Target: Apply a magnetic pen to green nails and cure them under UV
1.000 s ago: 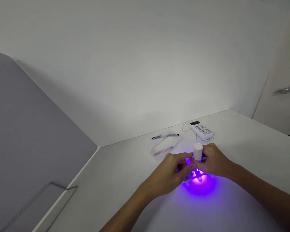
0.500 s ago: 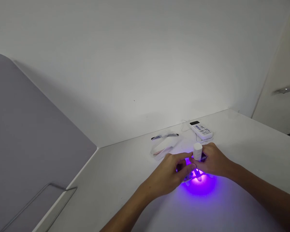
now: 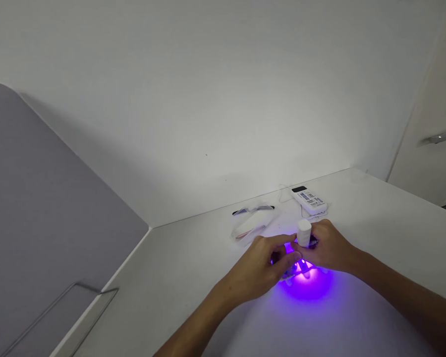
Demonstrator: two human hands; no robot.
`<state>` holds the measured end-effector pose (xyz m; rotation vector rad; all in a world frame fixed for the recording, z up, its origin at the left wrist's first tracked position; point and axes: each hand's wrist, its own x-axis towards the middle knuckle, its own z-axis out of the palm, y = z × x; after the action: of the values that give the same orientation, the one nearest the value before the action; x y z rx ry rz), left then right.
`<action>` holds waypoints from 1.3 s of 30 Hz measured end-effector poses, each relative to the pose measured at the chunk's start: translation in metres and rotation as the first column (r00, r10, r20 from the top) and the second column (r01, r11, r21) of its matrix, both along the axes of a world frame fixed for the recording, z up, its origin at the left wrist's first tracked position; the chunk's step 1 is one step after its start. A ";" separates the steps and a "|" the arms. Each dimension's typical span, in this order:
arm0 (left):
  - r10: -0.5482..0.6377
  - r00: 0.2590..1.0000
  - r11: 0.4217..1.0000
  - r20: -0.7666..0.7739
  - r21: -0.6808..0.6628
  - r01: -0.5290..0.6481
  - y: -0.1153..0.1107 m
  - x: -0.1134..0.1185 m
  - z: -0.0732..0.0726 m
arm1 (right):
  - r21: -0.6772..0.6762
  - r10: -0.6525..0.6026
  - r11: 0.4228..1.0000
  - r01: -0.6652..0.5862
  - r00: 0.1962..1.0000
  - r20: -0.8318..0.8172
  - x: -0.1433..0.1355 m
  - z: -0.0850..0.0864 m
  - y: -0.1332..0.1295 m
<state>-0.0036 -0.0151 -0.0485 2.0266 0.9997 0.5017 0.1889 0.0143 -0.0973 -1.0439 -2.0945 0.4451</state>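
Violet light pours from under a small white UV lamp [image 3: 304,232], whose rounded head stands upright between my hands. My right hand [image 3: 329,248] wraps its fingers around the lamp from the right side. From the left, my left hand [image 3: 262,265] is curled, index finger and thumb reaching to the lit spot beside the lamp. What it pinches is hidden by fingers and glare. Below the fingertips, a row of small pale pieces [image 3: 306,272] glows pink and violet close to the table; their exact kind is washed out.
Behind my left hand lies a clear plastic packet [image 3: 250,223] with thin items inside. A white power bank [image 3: 309,201] with a dark display and a cable lies near the wall. At lower left, a bent metal wire frame [image 3: 96,292] crosses the edge of the white table [image 3: 163,277].
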 end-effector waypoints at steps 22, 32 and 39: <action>0.128 0.992 0.992 -0.012 -0.012 -0.128 0.005 -0.001 -0.001 | -0.005 0.029 1.000 -0.029 0.999 -0.025 0.000 0.000 0.000; 0.138 0.990 0.990 0.019 -0.027 -0.137 0.003 -0.001 -0.006 | -0.111 0.080 0.990 -0.082 0.997 -0.020 0.001 0.004 -0.002; 0.156 0.988 0.988 0.021 -0.004 -0.156 0.002 0.002 -0.007 | -0.125 0.087 0.988 -0.088 0.996 -0.014 0.001 0.003 -0.002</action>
<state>-0.0021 -0.0126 -0.0558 1.9460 1.1510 0.6037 0.1902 0.0127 -0.0945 -1.0215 -2.1330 0.6305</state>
